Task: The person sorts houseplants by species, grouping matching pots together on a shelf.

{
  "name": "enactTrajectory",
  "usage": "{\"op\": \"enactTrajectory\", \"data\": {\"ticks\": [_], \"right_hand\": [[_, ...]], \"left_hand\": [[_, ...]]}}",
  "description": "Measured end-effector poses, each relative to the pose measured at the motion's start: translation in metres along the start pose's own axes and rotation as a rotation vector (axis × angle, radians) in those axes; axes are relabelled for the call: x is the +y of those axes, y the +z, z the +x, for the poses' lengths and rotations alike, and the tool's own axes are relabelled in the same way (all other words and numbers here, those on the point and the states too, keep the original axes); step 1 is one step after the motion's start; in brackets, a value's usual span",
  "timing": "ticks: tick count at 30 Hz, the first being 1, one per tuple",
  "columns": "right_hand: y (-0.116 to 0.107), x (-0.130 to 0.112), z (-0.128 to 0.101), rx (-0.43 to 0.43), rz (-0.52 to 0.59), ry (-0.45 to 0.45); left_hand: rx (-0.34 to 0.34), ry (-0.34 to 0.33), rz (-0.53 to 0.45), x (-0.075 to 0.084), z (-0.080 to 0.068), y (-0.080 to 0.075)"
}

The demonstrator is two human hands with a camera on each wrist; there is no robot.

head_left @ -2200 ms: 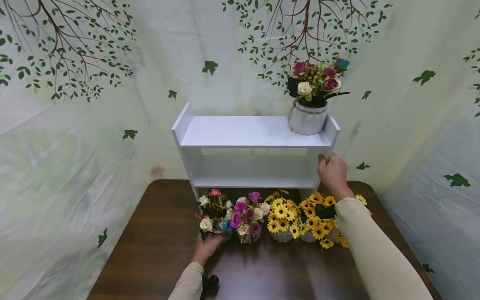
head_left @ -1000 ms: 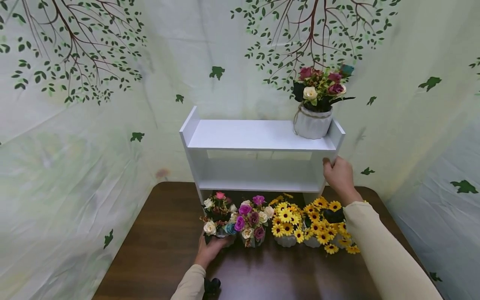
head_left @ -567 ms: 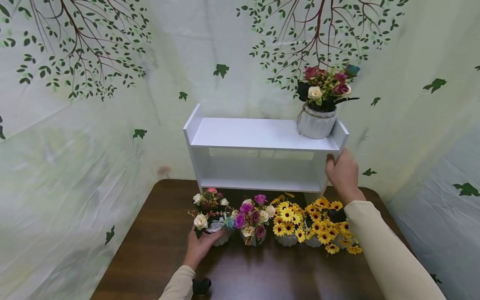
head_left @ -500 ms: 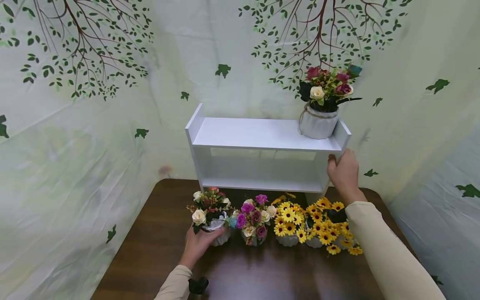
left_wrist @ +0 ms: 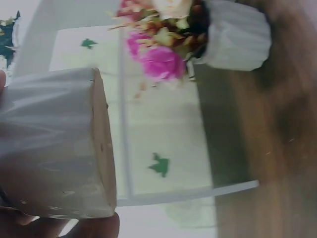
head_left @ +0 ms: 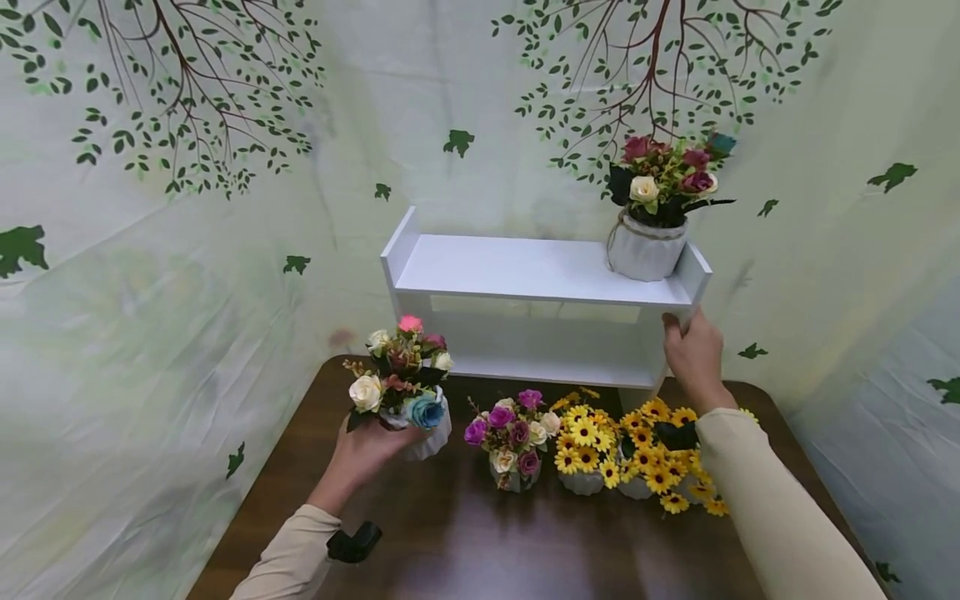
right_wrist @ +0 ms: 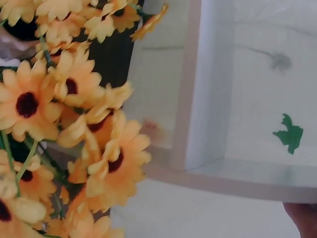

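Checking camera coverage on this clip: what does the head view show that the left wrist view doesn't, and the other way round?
Only the head view shows the right hand holding the shelf's right side, a pot of roses on top of the shelf, two pots of yellow flowers on the table, and the blooms of the lifted pot.

Only the left wrist view shows the lifted pot's flat underside, close up.

Both show the left hand with its grip on that pot, the shelf behind, and the pot of purple flowers standing on the table.

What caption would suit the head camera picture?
Left hand lifts a white flower pot off the table; right hand grips the white shelf.
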State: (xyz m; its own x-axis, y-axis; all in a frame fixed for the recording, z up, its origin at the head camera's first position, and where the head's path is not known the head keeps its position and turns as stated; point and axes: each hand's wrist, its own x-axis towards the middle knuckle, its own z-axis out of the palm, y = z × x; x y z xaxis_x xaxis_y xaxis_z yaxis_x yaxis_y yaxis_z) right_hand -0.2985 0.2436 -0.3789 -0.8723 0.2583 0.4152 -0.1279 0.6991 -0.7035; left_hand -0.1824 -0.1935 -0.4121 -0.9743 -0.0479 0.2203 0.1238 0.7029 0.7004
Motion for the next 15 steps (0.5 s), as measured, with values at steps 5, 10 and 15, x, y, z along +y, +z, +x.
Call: {"op": "enactTrajectory", "data": {"ticks": [5,10,15], "right_hand": [[0.0,0.004,-0.002,0.012,-0.032,-0.012],[0.005,0.008,-0.003,0.082,-0.064,-0.068],[0.01,0.008,-0.003,0.112,-0.057,-0.099]], "left_hand": [[0.016,0.087,-0.014,0.014,0.007,-0.019],[-0.003,0.135,-0.054,0.034,0.014,-0.038],[-0.034,0.175,-0.162,0.058,0.023,-0.059]]}}
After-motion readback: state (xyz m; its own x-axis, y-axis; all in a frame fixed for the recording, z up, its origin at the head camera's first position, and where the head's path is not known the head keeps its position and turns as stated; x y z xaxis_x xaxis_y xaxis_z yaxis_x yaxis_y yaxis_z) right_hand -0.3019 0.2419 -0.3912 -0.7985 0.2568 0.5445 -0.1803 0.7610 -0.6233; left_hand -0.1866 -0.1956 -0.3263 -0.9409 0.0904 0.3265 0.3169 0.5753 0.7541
